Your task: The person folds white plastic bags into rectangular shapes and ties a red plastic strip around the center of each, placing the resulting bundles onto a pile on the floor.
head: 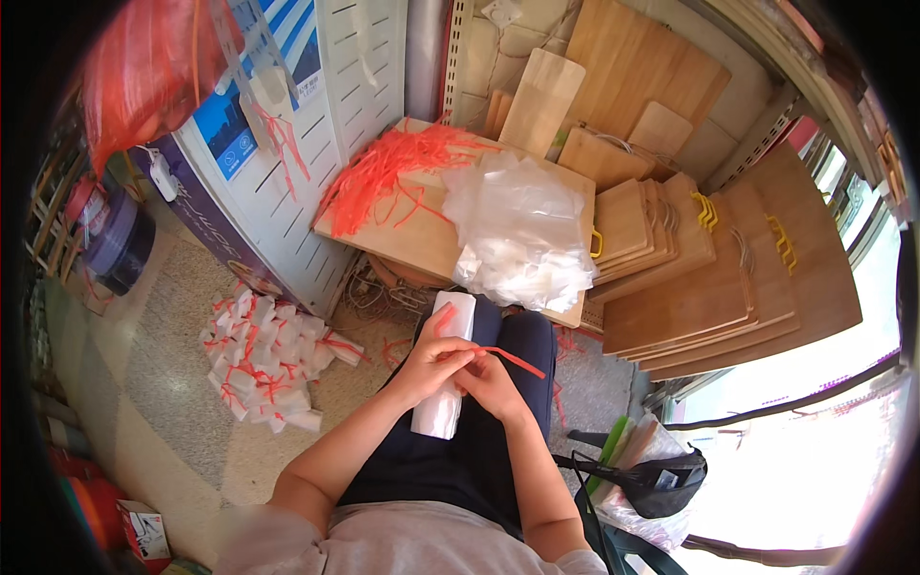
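A white plastic bag bundle (pixel 438 417), folded into a long flat roll, lies across my thighs. My left hand (pixel 433 363) rests on its middle, fingers closed on a red plastic strip. My right hand (pixel 489 381) meets it there and pinches the same red strip (pixel 519 361), whose free end sticks out to the right. Beyond my knees, a wooden board (pixel 424 253) bears a heap of red plastic strips (pixel 374 180) and a stack of flat translucent plastic bags (pixel 521 230). A pile of rolled white bags tied with red strips (pixel 266 359) lies on the floor at left.
Wooden cutting boards (pixel 675 316), some with yellow handles, stand at the right. A white slotted panel (pixel 295 187) rises at front left. A black waist bag (pixel 665 481) sits by my right side. A red mesh sack (pixel 151 79) hangs at upper left.
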`<state>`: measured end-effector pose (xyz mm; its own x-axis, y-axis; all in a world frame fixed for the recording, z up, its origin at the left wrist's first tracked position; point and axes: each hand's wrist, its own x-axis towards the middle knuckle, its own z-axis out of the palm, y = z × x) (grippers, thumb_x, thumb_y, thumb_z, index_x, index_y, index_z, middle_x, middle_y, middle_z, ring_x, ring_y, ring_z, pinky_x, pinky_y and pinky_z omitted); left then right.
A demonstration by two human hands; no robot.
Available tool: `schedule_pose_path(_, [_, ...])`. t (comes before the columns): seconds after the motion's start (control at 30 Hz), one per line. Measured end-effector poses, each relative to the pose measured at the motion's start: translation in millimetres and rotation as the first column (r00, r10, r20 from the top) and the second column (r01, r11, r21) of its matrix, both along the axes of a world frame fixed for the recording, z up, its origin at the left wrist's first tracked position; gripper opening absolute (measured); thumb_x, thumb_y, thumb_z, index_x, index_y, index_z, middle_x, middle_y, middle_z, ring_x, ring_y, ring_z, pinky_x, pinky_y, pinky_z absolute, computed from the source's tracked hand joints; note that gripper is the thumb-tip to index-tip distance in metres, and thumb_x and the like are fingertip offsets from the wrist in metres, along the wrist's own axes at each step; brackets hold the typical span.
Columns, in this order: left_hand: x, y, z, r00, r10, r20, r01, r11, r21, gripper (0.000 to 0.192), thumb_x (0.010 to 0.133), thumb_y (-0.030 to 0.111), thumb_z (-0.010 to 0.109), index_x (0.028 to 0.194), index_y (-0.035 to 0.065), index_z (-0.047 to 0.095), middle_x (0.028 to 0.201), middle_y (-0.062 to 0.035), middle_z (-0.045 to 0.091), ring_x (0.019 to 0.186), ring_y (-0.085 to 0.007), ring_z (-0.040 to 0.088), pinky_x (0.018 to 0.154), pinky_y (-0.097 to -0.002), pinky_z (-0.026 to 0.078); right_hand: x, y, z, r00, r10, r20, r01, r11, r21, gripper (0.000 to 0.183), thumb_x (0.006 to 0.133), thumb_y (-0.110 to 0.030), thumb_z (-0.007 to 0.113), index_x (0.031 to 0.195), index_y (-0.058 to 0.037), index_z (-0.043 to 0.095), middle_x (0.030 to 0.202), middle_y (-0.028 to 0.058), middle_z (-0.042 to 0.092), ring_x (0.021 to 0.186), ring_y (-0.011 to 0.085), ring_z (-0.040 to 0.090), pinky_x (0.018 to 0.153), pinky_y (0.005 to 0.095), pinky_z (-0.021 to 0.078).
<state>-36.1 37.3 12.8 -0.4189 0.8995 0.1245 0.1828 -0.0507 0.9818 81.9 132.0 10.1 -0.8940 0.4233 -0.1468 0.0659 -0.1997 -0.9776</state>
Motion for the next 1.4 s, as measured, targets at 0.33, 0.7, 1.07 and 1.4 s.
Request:
schedule_pose_path(0.33, [-22.3,-1.1,14.4,0.807,-0.071,0.587,0.069,0.997,0.026,0.049,0.102,0.026,0.039,0.145,0.0115,0.021,0.133,-0.0126,0.04,0.111,-0.0222,0.056,0.091,-0.0347,0.048,13.3,24.0,-22.8,0.985,-0.003,-0.17,-0.08,0.873,-0.482,0.009,0.092,-0.013,0.06,0.091,-0.0041,0.064,0.082,0.0028,0.062,0.064,0.0099,0.052,0.06,0.0232,0.043])
schedule_pose_path(0.7, [-42.4,10.0,33.3,0.944,-0.268,0.19,0.327,0.827,-0.457,0.025,0.087,0.002,0.053,0.111,0.0004,0.059,0.078,-0.0017,0.061,0.07,-0.0072,0.056,0.059,-0.0243,0.047,-1.5,-4.8,-12.7,0.915,-0.243,-0.323,0.373,0.196,0.907,0.02,0.075,-0.002,0.068,0.094,-0.0057,0.061,0.084,0.0092,0.062,0.072,0.0269,0.064,0.061,0.0343,0.0543])
schedule_pose_path(1.07, [-25.5,-1.3,19.4,0.718,-0.033,-0.696,0.025,0.999,-0.022,0.008,0.08,0.007,0.062,0.088,0.0052,0.059,0.082,-0.0103,0.056,0.081,-0.0295,0.057,0.071,-0.0383,0.047,5.1,0.0,-17.0,0.898,-0.225,-0.378,0.425,0.226,0.876,0.019,0.076,-0.005,0.071,0.095,-0.0044,0.066,0.087,0.009,0.063,0.072,0.0239,0.065,0.062,0.0317,0.0541])
schedule_pose_path(1.4, [-39.8,-36.0,10.9,0.459,-0.151,-0.875,-0.129,0.964,-0.234,0.005,0.08,0.006,0.056,0.085,0.0059,0.055,0.08,-0.0095,0.054,0.081,-0.0294,0.06,0.066,-0.0424,0.049,23.6,3.5,-24.4,0.91,-0.29,-0.295,0.367,0.241,0.898,0.004,0.078,-0.004,0.066,0.08,-0.0051,0.064,0.075,0.0105,0.061,0.065,0.027,0.061,0.057,0.037,0.0504])
